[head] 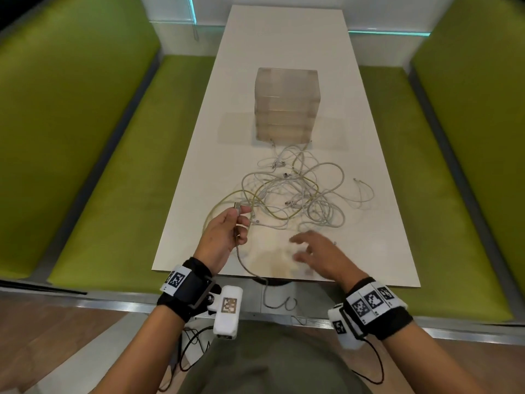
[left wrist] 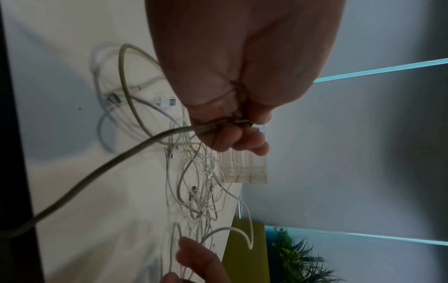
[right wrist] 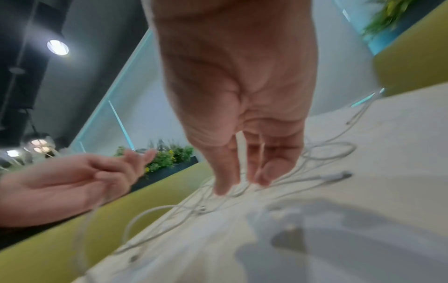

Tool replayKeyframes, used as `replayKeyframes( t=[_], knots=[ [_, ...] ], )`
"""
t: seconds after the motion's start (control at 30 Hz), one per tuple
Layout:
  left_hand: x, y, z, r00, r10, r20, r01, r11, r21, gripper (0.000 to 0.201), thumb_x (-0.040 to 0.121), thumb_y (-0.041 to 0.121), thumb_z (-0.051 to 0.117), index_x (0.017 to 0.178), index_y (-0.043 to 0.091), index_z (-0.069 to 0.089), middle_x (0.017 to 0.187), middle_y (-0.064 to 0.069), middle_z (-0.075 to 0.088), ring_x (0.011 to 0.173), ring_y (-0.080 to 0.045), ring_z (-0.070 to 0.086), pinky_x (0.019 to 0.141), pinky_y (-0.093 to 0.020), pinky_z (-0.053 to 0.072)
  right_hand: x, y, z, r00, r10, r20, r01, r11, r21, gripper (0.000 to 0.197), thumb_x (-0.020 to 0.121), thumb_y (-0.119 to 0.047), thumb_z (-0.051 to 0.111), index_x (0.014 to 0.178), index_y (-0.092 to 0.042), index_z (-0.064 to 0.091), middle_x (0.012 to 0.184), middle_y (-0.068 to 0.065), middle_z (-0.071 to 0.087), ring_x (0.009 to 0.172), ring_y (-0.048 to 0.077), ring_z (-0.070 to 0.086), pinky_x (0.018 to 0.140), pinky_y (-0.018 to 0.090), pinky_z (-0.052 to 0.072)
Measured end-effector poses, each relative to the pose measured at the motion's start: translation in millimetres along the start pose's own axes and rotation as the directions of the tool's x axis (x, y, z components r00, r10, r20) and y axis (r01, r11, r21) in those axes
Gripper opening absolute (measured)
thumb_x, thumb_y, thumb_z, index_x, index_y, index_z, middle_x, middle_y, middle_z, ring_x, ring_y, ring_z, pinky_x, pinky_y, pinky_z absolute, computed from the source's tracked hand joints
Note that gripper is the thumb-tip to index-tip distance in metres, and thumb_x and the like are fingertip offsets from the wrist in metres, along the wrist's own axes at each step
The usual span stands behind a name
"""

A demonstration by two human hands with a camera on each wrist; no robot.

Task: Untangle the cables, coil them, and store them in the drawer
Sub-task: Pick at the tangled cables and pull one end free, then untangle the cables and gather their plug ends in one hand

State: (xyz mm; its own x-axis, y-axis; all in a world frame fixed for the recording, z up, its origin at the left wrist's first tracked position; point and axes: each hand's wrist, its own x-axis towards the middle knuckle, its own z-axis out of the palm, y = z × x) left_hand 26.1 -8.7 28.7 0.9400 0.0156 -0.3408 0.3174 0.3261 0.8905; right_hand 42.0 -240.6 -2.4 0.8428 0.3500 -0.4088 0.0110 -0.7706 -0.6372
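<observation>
A tangle of white and yellowish cables (head: 295, 194) lies on the white table (head: 369, 237) in front of a clear plastic drawer unit (head: 286, 105). My left hand (head: 227, 231) is raised at the table's near left and pinches the plug end of a greyish cable (head: 250, 268), whose length hangs over the near edge. The left wrist view shows that cable (left wrist: 101, 168) running out from the curled fingers (left wrist: 230, 137). My right hand (head: 312, 251) hovers blurred over the table near the tangle, fingers (right wrist: 225, 176) spread and straight, holding nothing.
Green upholstered benches (head: 99, 180) flank the table on both sides. The drawer unit's drawers look closed. A loose white cable end (head: 363, 191) lies to the right of the tangle. A plant (left wrist: 298, 256) stands beyond the table.
</observation>
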Motion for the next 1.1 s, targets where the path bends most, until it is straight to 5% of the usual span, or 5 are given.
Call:
replayKeyframes(
  t=[0.17,0.43,0.57,0.93,1.1],
  knots=[
    [0.5,-7.0,9.8,0.999,0.029,0.037,-0.031,0.997,0.064,0.026,0.103,0.022,0.035,0.109,0.01,0.057,0.059,0.006,0.039,0.05,-0.008,0.026,0.052,-0.023,0.024,8.9,32.3,-13.3,0.961,0.222,-0.163,-0.272,0.866,-0.419,0.038,0.088,-0.016,0.056,0.124,-0.013,0.046,0.127,0.013,0.04,0.114,0.032,0.043,0.09,0.041,0.045],
    [3.2,-10.8,24.3,0.991,0.094,0.095,-0.107,0.984,0.142,0.028,0.102,0.019,0.038,0.094,0.007,0.062,0.073,-0.001,0.061,0.064,-0.011,0.055,0.06,-0.02,0.045,-7.8,-3.9,-27.0,0.995,-0.094,0.031,0.098,0.889,-0.448,0.027,0.088,-0.001,0.055,0.104,-0.017,0.069,0.1,0.004,0.051,0.101,0.022,0.051,0.079,0.03,0.044],
    [5.2,-11.8,44.0,0.984,0.097,0.15,-0.121,0.979,0.162,0.029,0.102,0.018,0.038,0.1,0.004,0.063,0.097,-0.009,0.07,0.092,-0.017,0.068,0.083,-0.026,0.054,-14.2,-47.9,-50.4,0.948,-0.269,0.171,0.313,0.886,-0.343,0.031,0.082,0.007,0.057,0.102,-0.012,0.073,0.091,-0.001,0.052,0.086,0.014,0.055,0.076,0.026,0.047],
    [-5.9,-13.0,59.6,0.964,0.007,0.266,-0.01,1.0,0.012,0.035,0.102,0.024,0.035,0.106,0.006,0.065,0.1,-0.008,0.073,0.097,-0.023,0.069,0.092,-0.033,0.052,-10.8,-78.1,-51.9,0.941,-0.197,-0.274,0.27,0.927,0.261,0.032,0.076,-0.004,0.071,0.089,-0.015,0.044,0.075,0.003,0.06,0.056,-0.002,0.051,0.053,0.01,0.041],
    [-10.4,-13.7,53.9,0.948,-0.019,0.318,0.025,1.0,-0.015,0.039,0.102,0.023,0.032,0.12,0.0,0.059,0.107,-0.015,0.07,0.098,-0.027,0.068,0.091,-0.035,0.052,0.3,-65.2,-45.3,0.912,-0.211,-0.351,0.272,0.953,0.135,0.036,0.072,-0.019,0.077,0.084,-0.02,0.044,0.086,-0.004,0.051,0.072,0.007,0.045,0.064,0.023,0.038]
  ],
)
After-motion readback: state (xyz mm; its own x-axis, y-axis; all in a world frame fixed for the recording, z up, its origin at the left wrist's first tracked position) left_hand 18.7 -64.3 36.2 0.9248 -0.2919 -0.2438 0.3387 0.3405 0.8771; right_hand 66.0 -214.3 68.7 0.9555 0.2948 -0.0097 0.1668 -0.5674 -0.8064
